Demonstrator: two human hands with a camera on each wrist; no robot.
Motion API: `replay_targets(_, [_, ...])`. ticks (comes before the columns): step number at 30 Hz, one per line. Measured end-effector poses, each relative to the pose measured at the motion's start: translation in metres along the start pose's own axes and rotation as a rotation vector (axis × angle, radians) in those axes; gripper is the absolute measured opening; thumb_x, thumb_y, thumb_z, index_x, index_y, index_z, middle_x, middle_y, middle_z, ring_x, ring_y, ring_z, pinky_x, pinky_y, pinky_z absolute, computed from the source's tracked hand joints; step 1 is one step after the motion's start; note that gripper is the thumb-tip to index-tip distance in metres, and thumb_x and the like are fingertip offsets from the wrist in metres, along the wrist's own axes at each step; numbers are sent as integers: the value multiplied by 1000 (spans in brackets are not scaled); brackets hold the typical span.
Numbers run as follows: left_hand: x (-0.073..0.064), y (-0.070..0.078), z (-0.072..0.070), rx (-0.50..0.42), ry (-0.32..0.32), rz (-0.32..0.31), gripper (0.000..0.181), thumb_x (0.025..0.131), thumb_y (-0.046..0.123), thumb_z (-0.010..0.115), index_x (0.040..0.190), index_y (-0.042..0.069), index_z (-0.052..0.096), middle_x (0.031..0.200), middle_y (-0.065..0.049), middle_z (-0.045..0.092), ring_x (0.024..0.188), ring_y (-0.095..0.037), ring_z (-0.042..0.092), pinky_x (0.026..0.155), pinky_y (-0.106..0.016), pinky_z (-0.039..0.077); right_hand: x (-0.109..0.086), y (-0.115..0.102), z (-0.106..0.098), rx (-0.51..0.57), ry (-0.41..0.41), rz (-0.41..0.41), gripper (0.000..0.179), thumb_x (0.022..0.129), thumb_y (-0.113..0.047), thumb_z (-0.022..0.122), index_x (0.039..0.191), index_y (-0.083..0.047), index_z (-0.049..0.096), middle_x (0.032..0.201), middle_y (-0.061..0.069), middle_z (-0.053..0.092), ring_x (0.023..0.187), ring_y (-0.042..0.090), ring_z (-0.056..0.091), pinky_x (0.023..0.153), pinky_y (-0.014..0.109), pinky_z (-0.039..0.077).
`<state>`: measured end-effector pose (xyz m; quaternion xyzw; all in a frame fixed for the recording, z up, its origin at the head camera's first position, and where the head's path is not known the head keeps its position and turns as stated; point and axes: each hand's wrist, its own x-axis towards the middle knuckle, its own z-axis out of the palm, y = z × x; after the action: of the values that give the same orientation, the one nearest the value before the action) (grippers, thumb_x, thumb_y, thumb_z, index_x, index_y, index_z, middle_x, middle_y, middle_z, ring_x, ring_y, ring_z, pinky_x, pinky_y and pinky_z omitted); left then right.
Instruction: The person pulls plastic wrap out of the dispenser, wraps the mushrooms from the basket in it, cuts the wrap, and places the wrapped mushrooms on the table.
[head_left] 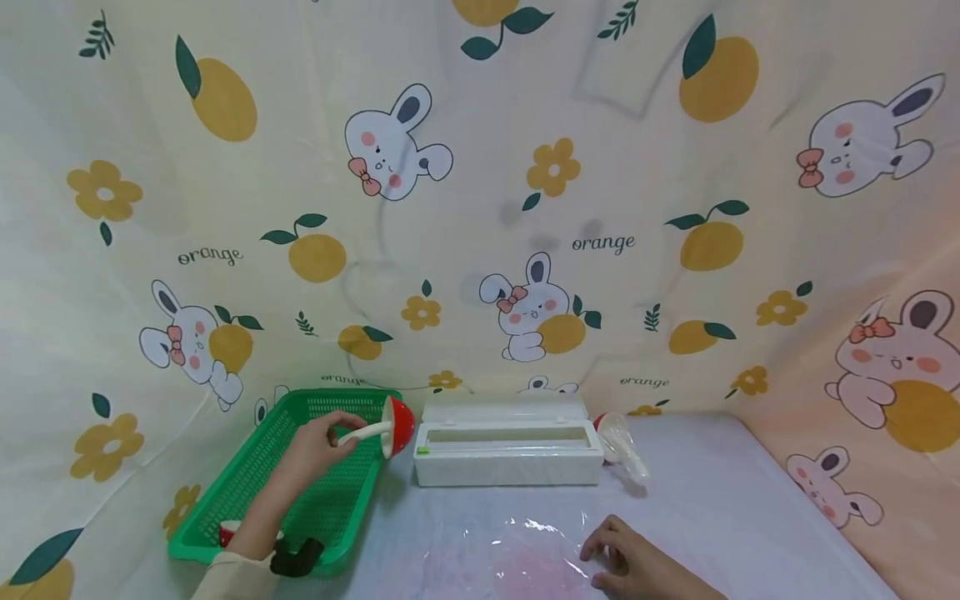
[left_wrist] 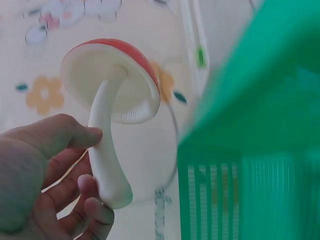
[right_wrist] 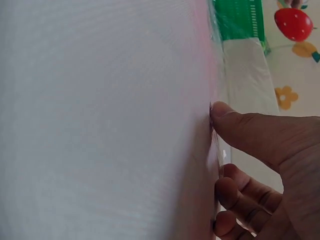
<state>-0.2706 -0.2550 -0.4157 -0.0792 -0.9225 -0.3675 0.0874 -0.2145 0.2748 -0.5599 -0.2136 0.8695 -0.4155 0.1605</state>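
In the head view my left hand pinches a toy mushroom by its white stem, above the right side of a green basket. The mushroom's red cap points right there; the left wrist view shows its pale underside and the curved stem between thumb and fingers. My right hand rests low at the table's front, fingers bent and thumb apart from them. Its fingertips touch or hover at the edge of clear, pinkish plastic; whether any of it is gripped I cannot tell.
A white sealer-like box with a raised lid stands at the back centre. Right of it lies a red-capped mushroom wrapped in clear plastic. Another red-and-white piece sits in the basket's near left corner. A patterned cloth hangs behind.
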Motion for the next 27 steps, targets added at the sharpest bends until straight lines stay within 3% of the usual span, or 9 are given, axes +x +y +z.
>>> replay_targets(5, [-5,19,29,-56,-4,56,21,97,5,79,117,12,76,97,-2,67,76,-20,50,56,-28,43,-1,-2,0,3,8,12,22,97,-25,82,117,-23,72,112,3,51,90,13,50,74,20,46])
replay_targets(11, [-12,34,68,-112,-63,39,22,95,5,81,113,17,77,96,1,67,78,-19,52,57,-29,47,-5,0,-1,-9,7,-51,22,97,-22,81,118,-22,72,113,3,52,90,10,49,74,21,45])
replay_targets(15, [-16,37,89,-116,-94,72,22,95,7,82,113,18,76,99,2,68,78,-19,53,57,-27,48,-5,0,-1,23,-5,-30,24,97,-20,81,119,-22,70,114,4,52,92,12,50,75,20,45])
replay_targets(22, [-20,37,121,-134,-143,211,20,93,5,82,111,14,77,95,1,70,72,-9,51,58,-23,45,-6,-2,-1,26,-8,-18,25,98,-21,80,121,-23,69,116,4,52,95,13,50,77,21,45])
replay_targets(27, [-22,37,142,-177,-197,258,19,93,5,83,110,13,77,99,0,74,73,-6,52,62,-21,45,-5,-4,0,33,-8,50,29,98,-28,81,123,-27,68,115,4,49,97,18,51,77,23,47])
